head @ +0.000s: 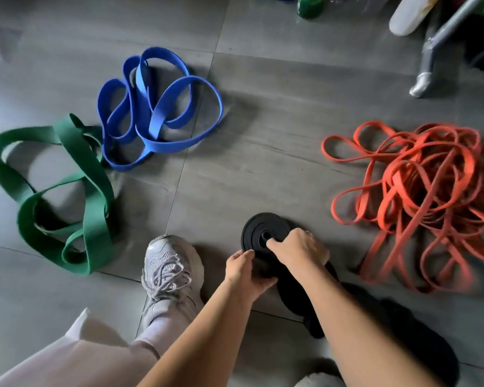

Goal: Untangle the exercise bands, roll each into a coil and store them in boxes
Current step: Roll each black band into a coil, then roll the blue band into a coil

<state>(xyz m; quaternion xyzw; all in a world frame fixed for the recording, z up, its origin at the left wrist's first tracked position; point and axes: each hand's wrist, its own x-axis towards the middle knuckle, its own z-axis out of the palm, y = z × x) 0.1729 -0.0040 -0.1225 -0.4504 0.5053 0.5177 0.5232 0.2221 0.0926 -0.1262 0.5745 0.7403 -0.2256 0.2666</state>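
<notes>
Left hand (243, 270), right hand (298, 248) round coil (259, 227)

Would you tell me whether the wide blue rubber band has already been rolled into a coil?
No, the wide blue rubber band lies in loose, overlapping loops on the grey tiled floor.

Grey tiled floor (263, 121), metal frame leg (425, 76) at far right.

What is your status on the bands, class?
Both on it: left hand and right hand grip the black band. Partly coiled, tail loose. Aside: green band, blue band, orange bands, uncoiled; nothing blocking.
</notes>
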